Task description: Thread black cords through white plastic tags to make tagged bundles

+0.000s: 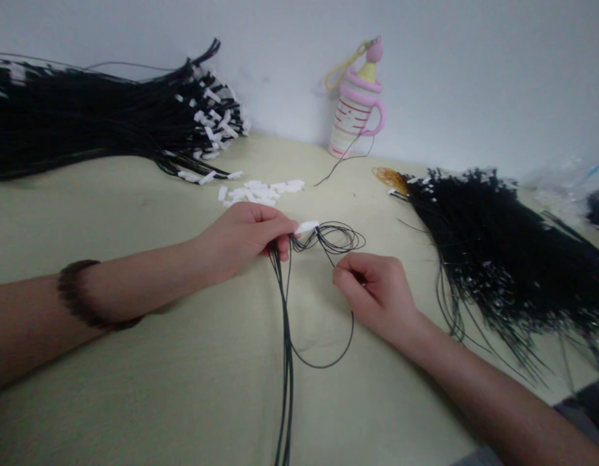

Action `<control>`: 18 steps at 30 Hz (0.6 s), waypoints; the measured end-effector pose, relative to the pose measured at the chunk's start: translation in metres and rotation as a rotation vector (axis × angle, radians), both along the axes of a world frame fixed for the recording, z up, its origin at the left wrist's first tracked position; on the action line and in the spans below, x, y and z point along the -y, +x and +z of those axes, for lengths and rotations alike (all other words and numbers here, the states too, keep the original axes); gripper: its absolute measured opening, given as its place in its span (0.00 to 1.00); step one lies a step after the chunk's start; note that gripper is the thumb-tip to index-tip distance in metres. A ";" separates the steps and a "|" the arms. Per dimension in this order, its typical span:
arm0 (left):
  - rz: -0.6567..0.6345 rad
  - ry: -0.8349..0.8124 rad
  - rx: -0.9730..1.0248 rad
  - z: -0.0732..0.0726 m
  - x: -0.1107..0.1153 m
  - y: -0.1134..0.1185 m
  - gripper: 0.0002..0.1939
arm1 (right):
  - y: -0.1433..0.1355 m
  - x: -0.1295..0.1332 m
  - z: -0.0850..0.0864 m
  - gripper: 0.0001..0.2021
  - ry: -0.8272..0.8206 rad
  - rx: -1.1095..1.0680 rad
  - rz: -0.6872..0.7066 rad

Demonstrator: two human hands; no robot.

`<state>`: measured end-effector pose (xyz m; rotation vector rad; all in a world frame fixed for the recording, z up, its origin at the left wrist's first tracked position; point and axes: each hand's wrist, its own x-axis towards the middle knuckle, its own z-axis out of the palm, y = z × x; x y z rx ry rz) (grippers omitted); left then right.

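Note:
My left hand pinches one end of a small white plastic connector, thumb on top. Several thin black wires hang from beneath these fingers toward the front of the table. Beyond the connector, thin black wire lies in loose loops. My right hand is closed, thumb against forefinger, on a black wire that runs up to the connector's right end. Below, that wire curves back to the hanging bundle. Its tip is hidden.
At the back left lies a thick bundle of black wires with white ends. White connectors sit piled behind my left hand. A pink and white cup-shaped figure stands by the wall. Another black wire bundle lies right, beside clear plastic.

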<state>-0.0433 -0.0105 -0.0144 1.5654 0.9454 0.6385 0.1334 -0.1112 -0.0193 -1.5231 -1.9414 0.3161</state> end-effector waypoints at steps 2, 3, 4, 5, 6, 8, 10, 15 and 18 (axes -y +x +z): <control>0.001 0.006 -0.007 0.000 0.000 0.000 0.14 | 0.000 0.000 0.000 0.10 -0.007 -0.007 -0.009; 0.004 0.010 -0.010 0.000 0.000 0.000 0.14 | 0.000 0.000 0.000 0.10 -0.012 -0.009 -0.012; 0.007 0.017 -0.013 0.000 0.001 0.000 0.14 | 0.000 0.000 0.000 0.11 -0.017 -0.012 -0.011; 0.011 0.029 -0.019 0.000 0.001 0.000 0.14 | 0.000 0.001 0.000 0.11 -0.021 -0.015 -0.006; 0.015 0.044 -0.027 -0.001 0.001 0.000 0.14 | 0.000 0.001 0.001 0.11 -0.022 -0.018 0.002; 0.018 0.079 -0.047 -0.002 0.001 0.000 0.14 | -0.001 0.001 0.001 0.11 -0.018 -0.025 0.022; 0.020 0.120 -0.070 -0.003 0.002 -0.001 0.14 | -0.001 0.002 0.001 0.11 -0.016 -0.032 0.031; 0.009 0.190 -0.084 -0.006 0.004 -0.002 0.15 | -0.002 0.002 0.000 0.10 -0.024 -0.037 0.039; 0.006 0.213 -0.112 -0.007 0.005 -0.003 0.15 | -0.003 0.001 -0.001 0.10 -0.028 -0.023 0.045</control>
